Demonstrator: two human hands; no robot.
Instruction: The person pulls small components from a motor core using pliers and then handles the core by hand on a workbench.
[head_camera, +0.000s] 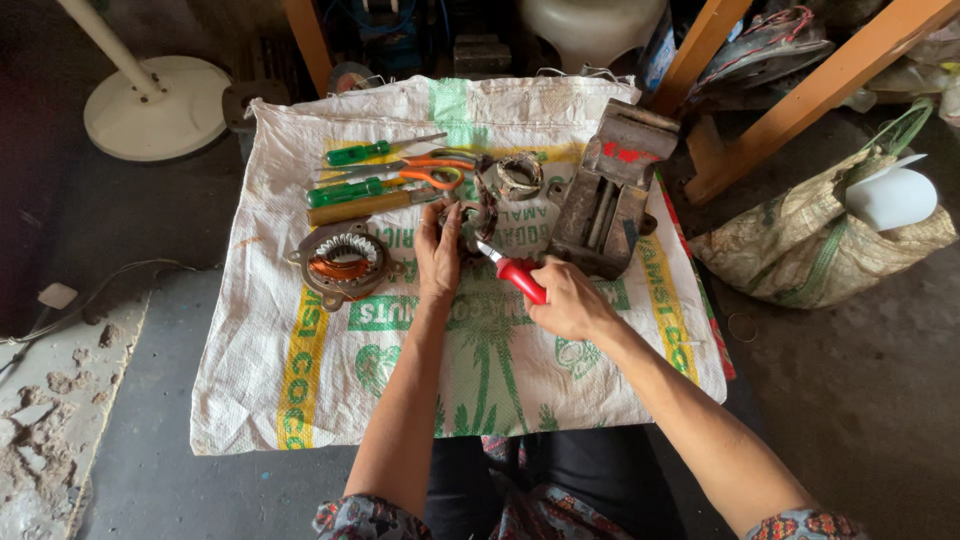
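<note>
My left hand (438, 255) grips a round, rusty motor stator (468, 222) that rests on a white woven sack (300, 380). My right hand (568, 298) holds red-handled cutters (515, 273) whose metal tip points at the stator's right side. To the left of my left hand lies a motor part with copper windings (342, 262). Behind the stator sits a second rusty ring (517, 177).
Green-handled screwdrivers (362, 152), orange-handled scissors (435, 170) and a wooden-handled tool (362, 206) lie at the sack's far left. A metal vise (607, 195) stands right of centre. A woven bag (815, 238) sits on the floor to the right, a white fan base (155, 105) at far left.
</note>
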